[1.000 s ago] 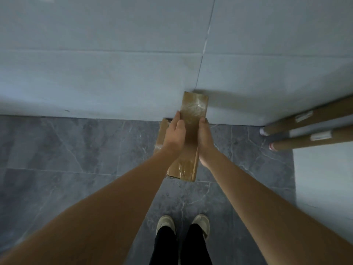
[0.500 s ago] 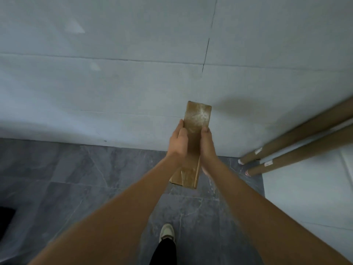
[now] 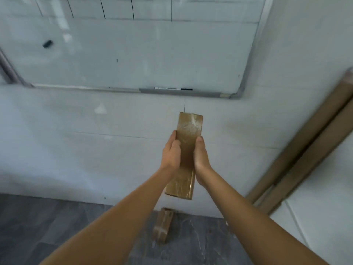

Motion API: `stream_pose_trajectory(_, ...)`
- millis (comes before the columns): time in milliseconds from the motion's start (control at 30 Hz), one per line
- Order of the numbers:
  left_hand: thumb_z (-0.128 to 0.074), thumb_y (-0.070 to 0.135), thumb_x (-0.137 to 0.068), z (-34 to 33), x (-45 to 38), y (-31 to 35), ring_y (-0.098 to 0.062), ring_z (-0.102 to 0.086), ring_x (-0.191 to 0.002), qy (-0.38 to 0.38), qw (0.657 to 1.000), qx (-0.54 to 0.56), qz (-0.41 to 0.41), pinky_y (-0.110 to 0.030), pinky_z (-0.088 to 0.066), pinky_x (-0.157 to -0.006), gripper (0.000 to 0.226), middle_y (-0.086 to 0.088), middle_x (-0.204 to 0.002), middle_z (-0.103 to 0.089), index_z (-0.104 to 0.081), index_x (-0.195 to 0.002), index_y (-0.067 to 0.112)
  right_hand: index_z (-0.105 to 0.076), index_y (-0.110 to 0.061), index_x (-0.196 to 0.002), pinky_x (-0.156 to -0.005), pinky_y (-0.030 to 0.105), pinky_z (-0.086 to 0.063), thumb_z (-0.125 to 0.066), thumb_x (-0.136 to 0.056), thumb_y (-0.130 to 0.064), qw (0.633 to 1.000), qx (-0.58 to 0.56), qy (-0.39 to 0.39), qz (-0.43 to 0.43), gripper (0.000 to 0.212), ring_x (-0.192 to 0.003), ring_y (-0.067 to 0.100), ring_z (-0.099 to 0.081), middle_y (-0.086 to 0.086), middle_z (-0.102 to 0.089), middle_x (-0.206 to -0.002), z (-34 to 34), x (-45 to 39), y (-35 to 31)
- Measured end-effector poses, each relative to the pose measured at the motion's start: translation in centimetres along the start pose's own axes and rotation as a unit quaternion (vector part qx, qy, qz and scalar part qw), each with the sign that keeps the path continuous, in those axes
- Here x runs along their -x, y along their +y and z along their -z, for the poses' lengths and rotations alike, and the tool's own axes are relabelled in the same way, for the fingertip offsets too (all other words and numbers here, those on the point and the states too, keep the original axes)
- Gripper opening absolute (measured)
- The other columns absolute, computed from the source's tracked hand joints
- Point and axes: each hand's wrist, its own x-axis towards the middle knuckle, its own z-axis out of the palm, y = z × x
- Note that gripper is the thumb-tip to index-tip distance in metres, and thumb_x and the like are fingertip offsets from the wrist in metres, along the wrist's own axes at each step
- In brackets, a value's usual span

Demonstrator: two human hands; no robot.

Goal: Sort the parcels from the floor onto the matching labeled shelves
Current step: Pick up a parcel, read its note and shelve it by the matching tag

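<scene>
I hold a long, narrow brown parcel wrapped in clear tape out in front of me, at about chest height. My left hand grips its left side and my right hand grips its right side. A second, smaller brown parcel lies on the grey floor by the foot of the wall, below the one I carry. No shelves are in view.
A whiteboard with a marker tray hangs on the white wall ahead. Two long cardboard tubes lean against the wall on the right, next to a white surface. Grey stone tiles cover the floor.
The parcel has risen in both hands from near the floor. My view has tilted up, so the whiteboard now shows and my feet have left the frame.
</scene>
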Motion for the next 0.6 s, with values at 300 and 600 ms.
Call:
stream_pose_trajectory(300,-0.027,0.011,-0.104,-1.0,4.6,16.1,-0.015,-0.037,-0.139,-0.023,0.987,-0.015,-0.158,-0.028,-0.030,-0.114,0.055,0.002,-0.157,-0.034,-0.023,-0.157,0.024,-0.045,-0.027,-0.152,-0.101,0.036,-0.044,-0.018,-0.110,-0.050,0.989,-0.025,-0.029,0.141,0.055,-0.126,0.020,-0.057,0.002,-0.058,-0.144,1.9,5.7,-16.7)
stream_pose_trajectory(600,-0.031,0.010,-0.102,-0.8,8.0,24.9,-0.020,-0.055,-0.116,-0.033,0.967,0.027,-0.253,-0.037,-0.045,-0.102,0.046,0.010,-0.119,-0.058,-0.026,-0.142,0.032,-0.042,-0.037,-0.154,-0.122,0.051,-0.034,-0.015,-0.085,-0.077,0.965,0.042,-0.009,0.260,0.084,-0.142,0.022,-0.049,-0.002,-0.053,-0.154,2.2,10.6,-26.8)
